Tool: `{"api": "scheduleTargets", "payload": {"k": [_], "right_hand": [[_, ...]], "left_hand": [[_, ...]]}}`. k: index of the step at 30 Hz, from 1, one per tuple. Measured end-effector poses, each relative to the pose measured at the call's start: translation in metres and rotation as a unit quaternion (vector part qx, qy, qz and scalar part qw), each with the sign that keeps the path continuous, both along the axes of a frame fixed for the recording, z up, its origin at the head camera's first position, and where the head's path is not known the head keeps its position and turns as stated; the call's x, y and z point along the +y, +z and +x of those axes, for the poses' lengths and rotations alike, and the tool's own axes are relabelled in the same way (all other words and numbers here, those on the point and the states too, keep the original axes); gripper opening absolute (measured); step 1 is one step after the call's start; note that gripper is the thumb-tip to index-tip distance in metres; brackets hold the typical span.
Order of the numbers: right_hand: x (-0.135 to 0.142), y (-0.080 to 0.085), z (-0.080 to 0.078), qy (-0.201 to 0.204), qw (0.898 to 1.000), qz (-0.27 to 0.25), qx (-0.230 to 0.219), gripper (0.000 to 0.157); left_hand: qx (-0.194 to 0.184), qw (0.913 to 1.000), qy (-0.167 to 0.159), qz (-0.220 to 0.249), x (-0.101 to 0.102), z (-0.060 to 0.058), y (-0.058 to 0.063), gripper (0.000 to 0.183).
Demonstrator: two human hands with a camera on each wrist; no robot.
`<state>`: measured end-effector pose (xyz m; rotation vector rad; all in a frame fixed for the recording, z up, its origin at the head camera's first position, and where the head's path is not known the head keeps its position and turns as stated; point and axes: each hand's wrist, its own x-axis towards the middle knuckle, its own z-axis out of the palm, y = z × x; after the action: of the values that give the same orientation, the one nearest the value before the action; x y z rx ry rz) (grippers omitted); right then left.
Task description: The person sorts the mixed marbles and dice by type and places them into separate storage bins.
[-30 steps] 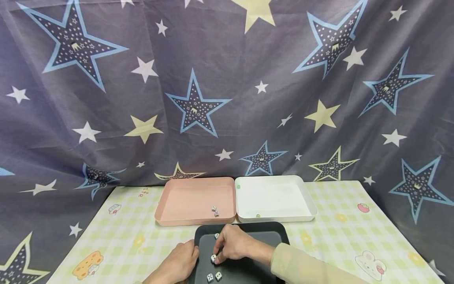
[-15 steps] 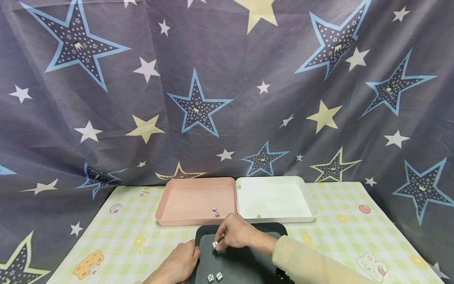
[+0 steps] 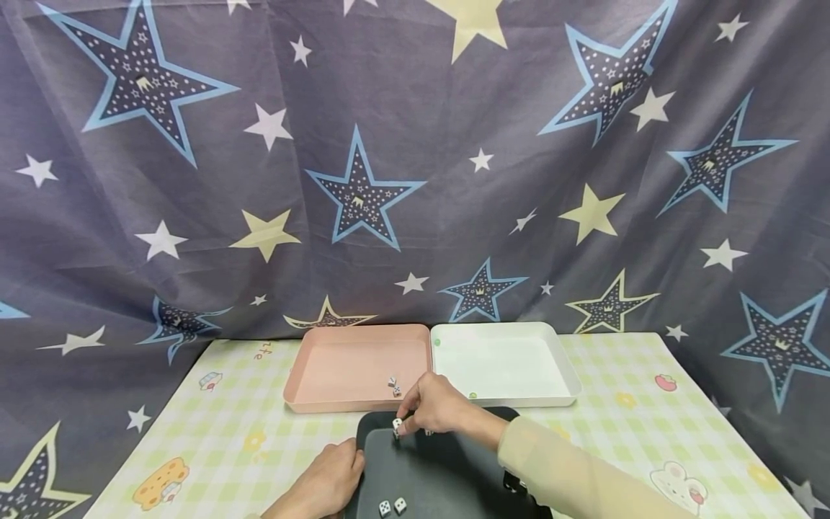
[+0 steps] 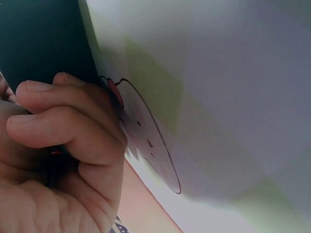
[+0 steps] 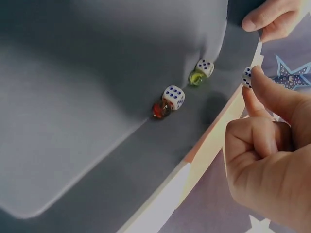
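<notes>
My right hand [image 3: 436,407] pinches a white die [image 5: 247,77] with dark pips between thumb and index finger, over the far rim of the dark grey tray [image 3: 447,479]. Its other fingers are curled in. Inside the tray near that rim, the right wrist view shows one white die [image 5: 174,97] beside a red bead [image 5: 158,110] and another die [image 5: 204,67] beside a yellow-green bead [image 5: 196,78]. My left hand [image 3: 327,476] grips the tray's left edge, thumb on the rim and fingers curled beneath.
Two dice [image 3: 392,507] lie nearer me in the dark tray. Behind it stand a pink tray [image 3: 350,360] with two small dice [image 3: 397,391], and a white tray [image 3: 499,360] holding two green beads [image 3: 472,395]. A checked cloth [image 3: 622,447] covers the table; a star-patterned curtain [image 3: 415,180] hangs behind.
My right hand has moved away from me with the pinched die, from the middle of the dark tray to its far rim. My left hand has stayed at the tray's left edge.
</notes>
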<state>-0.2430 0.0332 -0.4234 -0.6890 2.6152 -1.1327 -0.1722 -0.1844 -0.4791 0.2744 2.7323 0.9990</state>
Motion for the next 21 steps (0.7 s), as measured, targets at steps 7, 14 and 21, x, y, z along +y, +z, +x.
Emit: {"api": "scheduleTargets", "payload": {"k": [7, 14, 21], "right_hand": [[-0.002, 0.001, -0.011, -0.013, 1.000, 0.012, 0.022, 0.015], [-0.004, 0.003, -0.020, -0.027, 1.000, 0.005, 0.012, 0.013], [-0.006, 0.004, -0.029, -0.031, 0.999, -0.002, 0.018, 0.011]], "left_hand": [[0.007, 1.0000, 0.001, 0.002, -0.001, 0.000, -0.002, 0.027], [0.016, 0.9998, 0.000, -0.010, -0.002, -0.002, -0.006, 0.025], [0.007, 1.0000, 0.002, 0.000, -0.002, -0.002, -0.004, 0.025]]}}
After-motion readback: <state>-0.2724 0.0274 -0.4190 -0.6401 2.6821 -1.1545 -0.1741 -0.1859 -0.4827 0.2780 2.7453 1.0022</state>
